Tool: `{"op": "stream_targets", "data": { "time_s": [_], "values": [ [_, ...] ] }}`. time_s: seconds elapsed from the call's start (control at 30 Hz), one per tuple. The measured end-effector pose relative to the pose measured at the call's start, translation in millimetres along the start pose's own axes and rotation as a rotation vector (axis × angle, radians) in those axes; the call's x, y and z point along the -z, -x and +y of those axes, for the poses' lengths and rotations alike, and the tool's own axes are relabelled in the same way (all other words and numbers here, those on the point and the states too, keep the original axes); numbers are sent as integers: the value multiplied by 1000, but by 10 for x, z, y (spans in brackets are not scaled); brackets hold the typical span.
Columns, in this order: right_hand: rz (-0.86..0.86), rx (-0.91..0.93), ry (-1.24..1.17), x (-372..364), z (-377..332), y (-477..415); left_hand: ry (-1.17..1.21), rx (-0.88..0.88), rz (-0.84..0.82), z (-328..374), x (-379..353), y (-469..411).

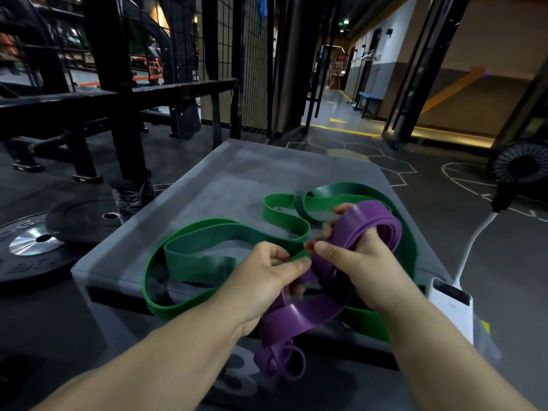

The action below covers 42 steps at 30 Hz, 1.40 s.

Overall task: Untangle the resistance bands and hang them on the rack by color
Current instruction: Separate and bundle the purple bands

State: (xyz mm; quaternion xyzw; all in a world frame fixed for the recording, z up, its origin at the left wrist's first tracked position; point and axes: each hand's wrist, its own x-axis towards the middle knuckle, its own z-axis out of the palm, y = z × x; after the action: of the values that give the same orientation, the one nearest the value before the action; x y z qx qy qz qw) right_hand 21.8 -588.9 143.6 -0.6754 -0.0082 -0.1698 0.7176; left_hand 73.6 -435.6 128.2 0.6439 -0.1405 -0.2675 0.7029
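Stands over a grey padded box (237,173) in a gym, both forearms stretched forward above it. Grips the purple band (373,222) in the right hand (358,265) — fingers curled through its bunched folds, thumb laid on top. Pinches a strand of the bright green band (278,198) with the left hand (264,277), fingertips closed on it right beside the right thumb, at the spot where green and purple cross.

Below the hands, more purple band: down over the near edge of the box, ending in a small curl. Across the box top, in wide overlapping loops — the bright green band and the darker green band (201,259), both running under the purple one near the right hand.

At the right edge, a white device (450,304) with a white cable (474,241). On the floor at left, weight plates (29,244); behind them, a black rack (118,84).
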Motion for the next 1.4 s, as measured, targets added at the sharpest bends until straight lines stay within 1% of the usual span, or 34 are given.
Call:
{"op": "stream_targets", "data": {
  "time_s": [0.03,0.13,0.2,0.3,0.37,0.43,0.53,0.6,0.63,0.67,0.73,0.8,0.87,0.93,1.03,1.13,1.17,1.2,1.3,1.33,1.37,1.4],
  "values": [
    [-7,-8,-4,-21,14,10,19,1,-13,4,6,-1],
    [-13,-16,4,-31,43,15,58,53,-146,23,34,30],
    [-14,-5,44,5,70,14,55,46,-173,19,51,21],
    [-61,11,197,4,83,21,119,31,-145,32,59,-3],
    [-131,62,411,-21,105,27,174,24,-127,37,59,-18],
    [-164,105,581,-43,123,30,176,-6,-97,34,86,-39],
    [-160,112,676,-53,82,37,139,-62,-65,59,140,-63],
    [-245,77,722,-57,72,40,168,-78,-66,65,151,-81],
    [-266,60,738,-63,77,43,190,-83,-53,66,154,-95],
    [-250,47,730,-57,89,40,196,-93,-32,63,150,-107],
    [-146,41,652,-34,91,25,141,-98,-6,46,147,-123],
    [-1,43,565,-11,77,3,56,-44,-47,-11,172,-152],
    [135,31,500,9,41,-10,-50,31,-160,-38,187,-136],
    [236,23,457,29,23,-26,-153,66,-278,-79,167,-116],
    [424,19,386,67,21,-55,-269,71,-343,-142,93,-95],
    [583,26,371,115,0,-86,-369,28,-398,-189,98,-71],
    [631,22,360,152,-10,-101,-411,-2,-390,-171,108,-64],
    [672,4,343,199,-6,-117,-478,-61,-347,-175,124,-89],
    [753,-69,295,346,19,-166,-642,-252,-121,-163,179,-165],
    [779,-88,269,385,32,-183,-699,-329,-68,-150,192,-176],
    [804,-109,236,420,38,-194,-770,-385,-43,-137,212,-181],
    [830,-131,201,457,44,-205,-850,-404,-51,-120,231,-177]
  ]
}}
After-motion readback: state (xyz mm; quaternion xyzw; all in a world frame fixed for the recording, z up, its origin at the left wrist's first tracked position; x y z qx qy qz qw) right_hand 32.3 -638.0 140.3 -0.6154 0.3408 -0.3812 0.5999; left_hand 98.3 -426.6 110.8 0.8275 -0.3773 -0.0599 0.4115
